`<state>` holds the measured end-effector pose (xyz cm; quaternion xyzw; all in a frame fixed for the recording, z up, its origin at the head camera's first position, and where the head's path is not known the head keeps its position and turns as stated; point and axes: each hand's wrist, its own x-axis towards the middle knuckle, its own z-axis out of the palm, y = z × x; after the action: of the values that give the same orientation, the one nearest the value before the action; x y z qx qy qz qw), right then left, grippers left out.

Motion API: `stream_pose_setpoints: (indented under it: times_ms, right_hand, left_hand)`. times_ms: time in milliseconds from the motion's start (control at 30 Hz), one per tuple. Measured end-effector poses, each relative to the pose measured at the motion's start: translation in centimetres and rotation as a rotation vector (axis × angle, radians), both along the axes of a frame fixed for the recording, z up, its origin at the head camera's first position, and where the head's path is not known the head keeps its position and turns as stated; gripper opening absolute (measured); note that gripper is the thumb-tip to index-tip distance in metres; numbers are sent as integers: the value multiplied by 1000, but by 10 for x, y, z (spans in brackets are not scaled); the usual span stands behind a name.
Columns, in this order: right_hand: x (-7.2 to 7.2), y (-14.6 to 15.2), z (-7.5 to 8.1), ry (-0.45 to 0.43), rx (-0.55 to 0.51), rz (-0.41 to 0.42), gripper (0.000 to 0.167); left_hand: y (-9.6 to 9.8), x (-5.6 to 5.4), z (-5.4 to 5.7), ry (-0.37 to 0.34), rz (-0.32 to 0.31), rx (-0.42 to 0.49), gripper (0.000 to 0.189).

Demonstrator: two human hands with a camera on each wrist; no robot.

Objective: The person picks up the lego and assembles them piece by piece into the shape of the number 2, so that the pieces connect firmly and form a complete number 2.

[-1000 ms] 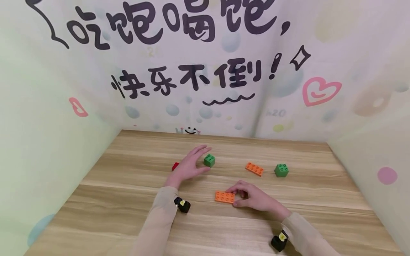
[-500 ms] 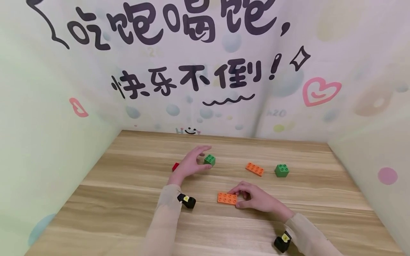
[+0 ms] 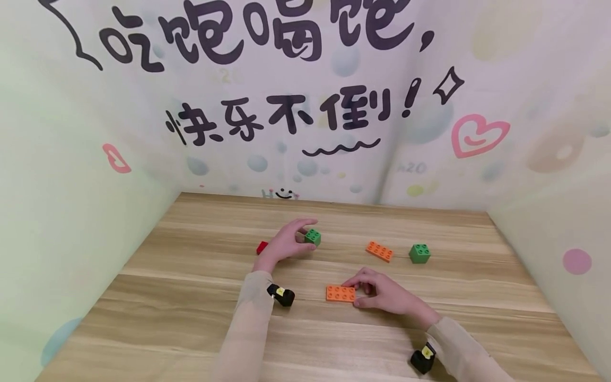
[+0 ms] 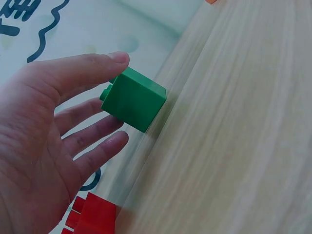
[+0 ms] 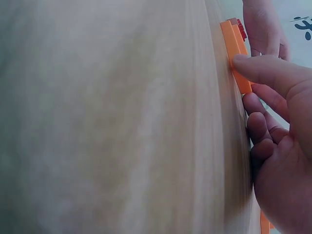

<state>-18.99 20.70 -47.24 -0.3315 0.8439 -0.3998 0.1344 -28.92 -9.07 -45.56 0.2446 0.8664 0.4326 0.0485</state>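
Note:
My left hand (image 3: 286, 243) pinches a small green toy brick (image 3: 313, 237) with studs on top, towards the back of the table. In the left wrist view the thumb lies on one edge of this green brick (image 4: 134, 101), and the other fingers reach behind it. Nearer the front, my right hand (image 3: 385, 295) holds a flat orange brick (image 3: 341, 293) by its right end. The right wrist view shows the thumb on the side of that orange brick (image 5: 235, 54), while the remaining fingers are curled beneath.
Partly hidden behind my left hand lies a red brick (image 3: 261, 247). Further right on the wooden table (image 3: 191, 329) are a second orange brick (image 3: 379, 251) and another green brick (image 3: 420, 253). A printed cloth wall (image 3: 334, 175) rises along the table's back edge.
My left hand's thumb and fingers have closed in on the green brick. The right hand has shifted slightly to the right with the orange brick.

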Motion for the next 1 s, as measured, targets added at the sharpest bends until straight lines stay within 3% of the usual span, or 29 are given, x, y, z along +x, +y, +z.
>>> stream_pose_setpoints:
  times_ms: [533,767,1000]
  right_hand:
    - [-2,2,-2,-29,14,-14,40]
    - [-1,0,-1,-6,3,-5,39]
    - [0,-1,0,3,-11,-3,39]
  left_hand:
    - [0,-6,-2,-74,-22,-3,68]
    - [2,-9,-2,-60,-45,-41,56]
    - [2,-9,-1,-48,-25,-46,49]
